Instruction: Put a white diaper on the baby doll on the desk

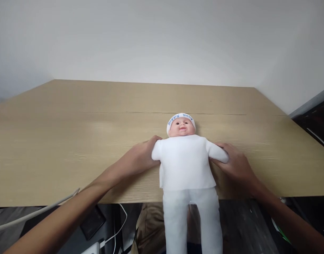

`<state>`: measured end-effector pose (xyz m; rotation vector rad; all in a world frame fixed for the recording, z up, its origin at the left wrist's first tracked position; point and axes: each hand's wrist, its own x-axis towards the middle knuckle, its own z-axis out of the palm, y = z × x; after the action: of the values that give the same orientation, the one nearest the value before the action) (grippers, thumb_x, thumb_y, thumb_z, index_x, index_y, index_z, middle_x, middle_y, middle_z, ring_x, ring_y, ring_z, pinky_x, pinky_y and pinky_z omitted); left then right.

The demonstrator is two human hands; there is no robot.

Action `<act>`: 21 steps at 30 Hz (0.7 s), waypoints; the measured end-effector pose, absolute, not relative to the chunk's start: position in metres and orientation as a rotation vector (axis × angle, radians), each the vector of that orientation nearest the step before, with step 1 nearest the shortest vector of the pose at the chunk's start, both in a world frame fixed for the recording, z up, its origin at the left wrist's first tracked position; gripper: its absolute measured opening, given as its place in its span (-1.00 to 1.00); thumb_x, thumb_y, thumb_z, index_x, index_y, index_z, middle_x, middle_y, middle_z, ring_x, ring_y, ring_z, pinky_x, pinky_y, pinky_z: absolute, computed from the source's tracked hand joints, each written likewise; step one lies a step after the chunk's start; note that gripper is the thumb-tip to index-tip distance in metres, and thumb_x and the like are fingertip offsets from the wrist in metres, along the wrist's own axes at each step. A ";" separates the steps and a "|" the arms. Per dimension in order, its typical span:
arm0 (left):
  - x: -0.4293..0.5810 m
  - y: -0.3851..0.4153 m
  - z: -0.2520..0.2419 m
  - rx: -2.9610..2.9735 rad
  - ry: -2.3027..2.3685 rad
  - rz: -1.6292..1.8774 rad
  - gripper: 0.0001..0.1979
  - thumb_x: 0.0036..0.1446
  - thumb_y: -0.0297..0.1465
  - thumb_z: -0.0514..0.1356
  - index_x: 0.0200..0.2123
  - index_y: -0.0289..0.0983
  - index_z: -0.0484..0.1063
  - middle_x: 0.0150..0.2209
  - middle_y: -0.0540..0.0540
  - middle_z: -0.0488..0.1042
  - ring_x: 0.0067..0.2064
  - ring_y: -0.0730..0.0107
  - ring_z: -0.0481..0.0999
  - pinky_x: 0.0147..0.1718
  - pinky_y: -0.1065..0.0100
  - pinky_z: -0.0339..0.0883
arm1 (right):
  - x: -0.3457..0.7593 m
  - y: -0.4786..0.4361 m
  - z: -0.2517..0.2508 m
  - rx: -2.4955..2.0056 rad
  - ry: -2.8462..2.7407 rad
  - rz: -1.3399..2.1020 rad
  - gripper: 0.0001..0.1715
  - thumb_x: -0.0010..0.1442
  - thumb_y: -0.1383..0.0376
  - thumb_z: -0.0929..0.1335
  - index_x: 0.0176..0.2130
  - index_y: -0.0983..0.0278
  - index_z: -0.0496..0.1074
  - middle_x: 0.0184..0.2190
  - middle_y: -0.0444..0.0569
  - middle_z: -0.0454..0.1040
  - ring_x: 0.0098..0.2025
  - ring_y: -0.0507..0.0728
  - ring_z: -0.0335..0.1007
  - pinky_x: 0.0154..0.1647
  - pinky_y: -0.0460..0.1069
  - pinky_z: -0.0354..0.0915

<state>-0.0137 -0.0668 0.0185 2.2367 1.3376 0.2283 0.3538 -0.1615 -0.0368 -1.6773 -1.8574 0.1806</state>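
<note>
A white cloth doll (187, 162) lies face up over the front edge of the wooden table (72, 134), its legs reaching past the edge. Its head wears a white band (181, 116) with blue lettering. My left hand (144, 153) is closed round the doll's arm at the left of the picture. Around the other arm, my right hand (234, 162) is closed, with the thumb and fingers partly hidden behind the white cloth.
A white cable (35, 212) runs beside my left forearm at the table's front left edge. Below the edge are a thin white cord (122, 225), a white plug block (93, 248) and a dark flat object (93, 223). A black screen-like object (316, 118) stands at the right.
</note>
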 end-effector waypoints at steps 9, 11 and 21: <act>-0.006 -0.003 0.020 2.357 1.442 0.142 -0.52 0.25 -0.06 0.25 0.14 -0.15 0.41 0.01 -0.19 0.72 -0.05 -0.14 0.72 -0.27 0.21 0.33 | 0.356 -0.102 -0.047 -1.886 -1.902 0.137 -0.66 0.41 0.02 0.39 0.03 0.15 0.56 -0.15 0.07 0.71 -0.17 0.38 0.64 -0.27 0.08 0.29; -0.004 0.016 0.020 2.377 1.475 0.150 -0.49 0.23 -0.05 0.26 0.15 -0.16 0.41 0.01 -0.20 0.72 -0.06 -0.15 0.71 -0.29 0.22 0.32 | 0.356 -0.080 -0.050 -1.859 -1.888 0.106 -0.63 0.40 0.00 0.40 0.02 0.16 0.56 -0.16 0.08 0.70 -0.17 0.38 0.64 -0.26 0.08 0.30; 0.006 0.099 0.020 2.333 1.668 0.100 -0.47 0.22 -0.01 0.30 0.10 -0.24 0.44 0.01 -0.30 0.70 -0.01 -0.22 0.71 -0.24 0.20 0.37 | 0.351 0.025 -0.058 -1.753 -1.820 0.023 -0.50 0.39 -0.10 0.40 0.03 0.22 0.60 -0.03 0.15 0.72 -0.06 0.40 0.64 -0.16 0.11 0.38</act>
<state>0.0057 0.0993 0.0198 2.3325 1.6675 0.1003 0.3507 0.0253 -0.0583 -1.7528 -1.8204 0.0228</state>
